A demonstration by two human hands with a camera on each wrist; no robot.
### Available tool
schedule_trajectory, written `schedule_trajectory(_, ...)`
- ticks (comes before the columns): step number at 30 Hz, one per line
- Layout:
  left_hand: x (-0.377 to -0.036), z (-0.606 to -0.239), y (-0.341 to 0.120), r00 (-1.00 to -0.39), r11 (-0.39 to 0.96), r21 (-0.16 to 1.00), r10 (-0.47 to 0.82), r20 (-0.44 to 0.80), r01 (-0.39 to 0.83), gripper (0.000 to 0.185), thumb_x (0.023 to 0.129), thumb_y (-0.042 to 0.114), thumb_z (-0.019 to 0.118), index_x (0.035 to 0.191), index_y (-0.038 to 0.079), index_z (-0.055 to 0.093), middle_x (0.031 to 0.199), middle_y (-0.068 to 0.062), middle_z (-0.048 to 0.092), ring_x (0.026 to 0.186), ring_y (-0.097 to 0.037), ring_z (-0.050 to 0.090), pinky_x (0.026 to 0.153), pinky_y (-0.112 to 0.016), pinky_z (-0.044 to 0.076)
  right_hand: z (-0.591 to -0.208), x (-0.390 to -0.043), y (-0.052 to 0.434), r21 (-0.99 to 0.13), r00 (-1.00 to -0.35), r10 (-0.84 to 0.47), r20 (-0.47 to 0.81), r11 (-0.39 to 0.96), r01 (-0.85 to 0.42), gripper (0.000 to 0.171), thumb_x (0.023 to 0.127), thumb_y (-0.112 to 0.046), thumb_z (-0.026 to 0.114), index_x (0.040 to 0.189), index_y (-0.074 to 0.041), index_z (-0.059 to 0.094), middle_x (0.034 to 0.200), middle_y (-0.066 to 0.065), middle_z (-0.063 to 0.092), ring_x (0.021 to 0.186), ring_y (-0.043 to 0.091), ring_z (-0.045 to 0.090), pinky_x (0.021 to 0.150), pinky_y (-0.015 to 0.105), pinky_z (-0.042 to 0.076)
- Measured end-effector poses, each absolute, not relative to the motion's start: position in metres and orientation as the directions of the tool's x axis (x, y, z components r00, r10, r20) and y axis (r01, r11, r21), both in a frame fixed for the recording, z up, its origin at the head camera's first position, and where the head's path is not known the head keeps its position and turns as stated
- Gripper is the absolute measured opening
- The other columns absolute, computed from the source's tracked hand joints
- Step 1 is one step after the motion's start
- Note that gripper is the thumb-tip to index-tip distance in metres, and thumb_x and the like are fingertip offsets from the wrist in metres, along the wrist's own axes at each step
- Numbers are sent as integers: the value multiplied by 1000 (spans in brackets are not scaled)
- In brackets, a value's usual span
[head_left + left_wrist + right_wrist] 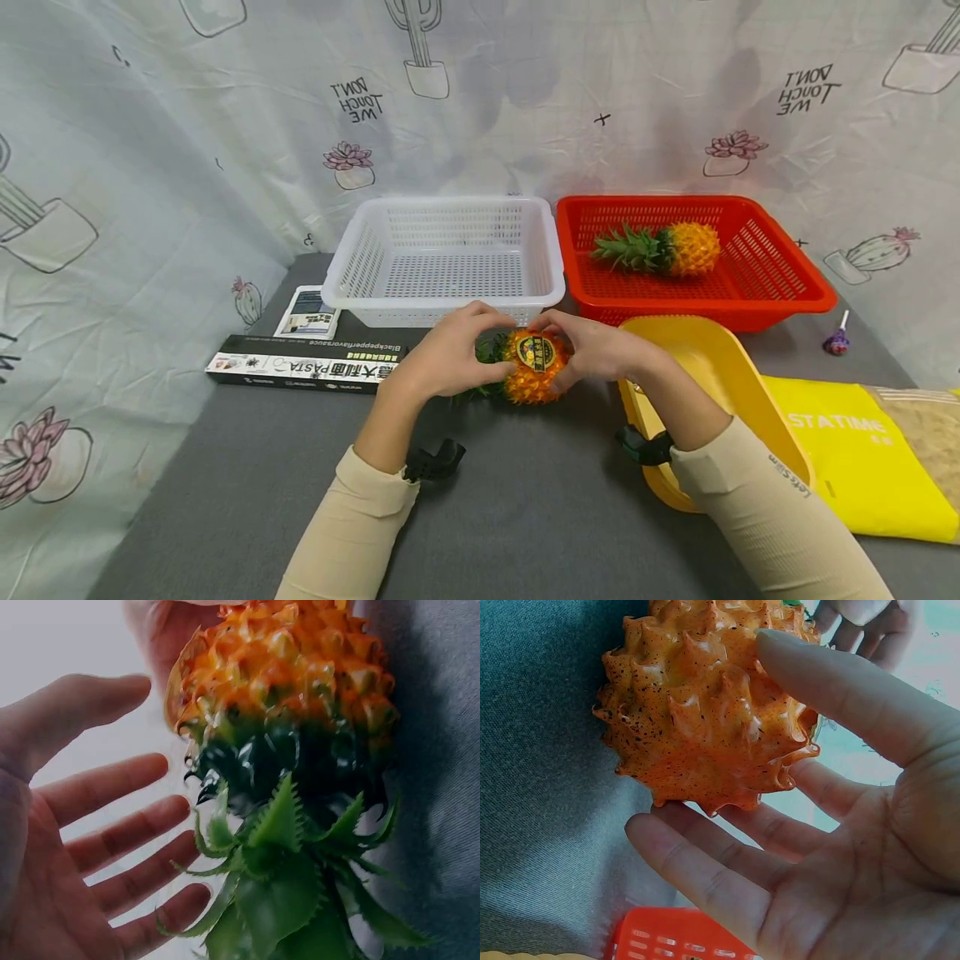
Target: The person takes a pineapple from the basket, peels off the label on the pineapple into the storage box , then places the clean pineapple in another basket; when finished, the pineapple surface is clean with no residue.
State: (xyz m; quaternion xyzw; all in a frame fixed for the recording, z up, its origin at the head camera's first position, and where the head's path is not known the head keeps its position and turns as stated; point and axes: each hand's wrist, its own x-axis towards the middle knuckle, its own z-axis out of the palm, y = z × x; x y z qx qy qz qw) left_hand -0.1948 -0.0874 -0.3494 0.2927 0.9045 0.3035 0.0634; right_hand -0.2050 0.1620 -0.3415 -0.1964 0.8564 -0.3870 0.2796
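Head view shows the left hand (450, 354) and right hand (592, 350) cupped around a small pineapple (532, 367) lying on the grey bench (525, 517); the left wrist view shows the left hand's fingers (120, 832) spread straight beside the leafy crown, apart from it; the right wrist view shows the right hand's fingers (727, 855) straight, touching the fruit's base; just behind stand a white basket (442, 258) and a red basket (757, 275) holding a second pineapple (663, 248); a pasta box (307, 367) lies left, a yellow tray (720, 375) and yellow bag (862, 458) right.
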Motion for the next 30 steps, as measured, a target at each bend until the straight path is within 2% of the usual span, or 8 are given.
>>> schedule_trajectory(5, -193, -353, -82, -821, 687, 537, 571, 18, 490, 65, 84, 38, 82, 142, 15, 62, 141, -4, 57, 130, -25, 54, 111, -47, 47, -342, -203, 161, -751, -781, -535, -322, 647, -134, 75, 79, -8, 87, 143, -13, 46, 142, 15, 53, 122, 33, 54, 108, 51, 49)
schedule_trajectory(11, -193, -355, -79, -832, 722, 488, 554, 17, 491, 66, 82, 38, 84, 140, 15, 62, 135, -4, 59, 124, -23, 57, 108, -44, 49, -341, -202, 161, -747, -771, -551, -321, 648, -152, 77, 80, -11, 87, 145, -13, 45, 143, 16, 52, 123, 33, 53, 109, 52, 48)
schedule_trajectory(15, -193, -357, -79, -834, 728, 474, 552, 23, 495, 65, 82, 37, 84, 138, 15, 62, 133, -3, 60, 122, -23, 58, 107, -44, 49, -334, -200, 164, -733, -759, -554, -343, 663, -153, 86, 82, -16, 86, 154, -15, 39, 152, 17, 46, 132, 36, 50, 112, 55, 46)
schedule_trajectory(17, -194, -357, -78, -833, 729, 469, 553, 25, 499, 64, 81, 37, 83, 138, 15, 62, 134, -4, 60, 122, -23, 58, 107, -44, 49, -330, -199, 166, -728, -774, -535, -340, 671, -143, 87, 85, -19, 83, 158, -16, 36, 156, 19, 43, 137, 41, 48, 112, 58, 45)
schedule_trajectory(20, -193, -357, -77, -829, 729, 460, 558, 30, 507, 63, 81, 36, 83, 137, 15, 62, 133, -4, 61, 122, -24, 59, 106, -44, 50, -324, -199, 167, -719, -832, -478, -283, 679, -146, 74, 91, -21, 78, 155, -12, 42, 151, 21, 51, 133, 42, 54, 107, 56, 50)
schedule_trajectory(23, -193, -355, -77, -829, 731, 454, 558, 31, 509, 62, 81, 36, 83, 136, 15, 63, 132, -4, 61, 121, -24, 59, 105, -44, 50, -322, -201, 166, -724, -879, -430, -206, 671, -159, 50, 95, -20, 74, 139, -6, 58, 131, 18, 66, 111, 34, 66, 91, 45, 59)
schedule_trajectory(26, -192, -355, -76, -832, 734, 453, 553, 32, 505, 62, 81, 36, 83, 135, 15, 63, 131, -4, 61, 120, -24, 59, 105, -44, 50, -324, -203, 162, -725, -893, -419, -167, 666, -177, 32, 97, -20, 72, 123, -4, 70, 115, 13, 73, 95, 27, 66, 79, 35, 58)
schedule_trajectory(30, -190, -356, -75, -838, 737, 458, 545, 33, 497, 61, 81, 35, 83, 135, 16, 63, 132, -3, 60, 119, -23, 58, 104, -43, 50, -329, -205, 159, -695, -893, -411, -186, 697, -176, 25, 97, -26, 71, 113, -7, 76, 106, 8, 74, 89, 24, 63, 74, 31, 54)
